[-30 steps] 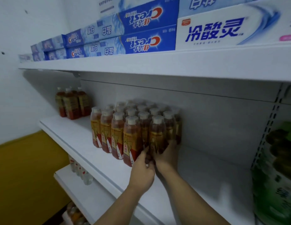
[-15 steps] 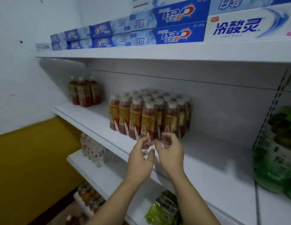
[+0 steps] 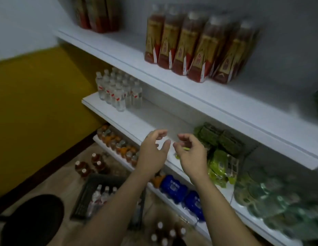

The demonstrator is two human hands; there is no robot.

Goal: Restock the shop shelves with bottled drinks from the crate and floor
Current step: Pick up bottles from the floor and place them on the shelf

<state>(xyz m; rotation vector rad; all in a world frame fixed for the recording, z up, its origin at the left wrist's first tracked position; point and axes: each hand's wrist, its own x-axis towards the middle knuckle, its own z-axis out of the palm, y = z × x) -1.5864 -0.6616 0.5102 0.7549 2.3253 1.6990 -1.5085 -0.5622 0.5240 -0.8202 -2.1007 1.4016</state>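
At the lower left of the frame I see a dark round shape (image 3: 30,221) on the floor, too blurred to name. Just right of it a dark crate (image 3: 83,201) sits on the floor with a few clear bottles (image 3: 103,192) standing inside, and above it in the picture three brown bottles (image 3: 89,166) stand loose on the floor.

In the centre my left hand (image 3: 153,153) hangs in the air before the middle shelf (image 3: 129,119), palm turned inward, fingers (image 3: 160,134) loosely curled and spread, holding nothing. Close to its right my right hand (image 3: 192,153) mirrors it, fingers bent and parted, also empty; the two hands are near each other but apart. Both forearms rise from the bottom edge of the frame.

On the middle shelf, upper left of the hands, stands a cluster of small water bottles (image 3: 119,91). On the upper shelf (image 3: 190,93), top centre, a row of red tea bottles (image 3: 195,48) stands upright. Right of my hands lie green packets (image 3: 220,157), and below them blue-wrapped packs (image 3: 174,189) rest on the lowest shelf. The far right is a green blur.
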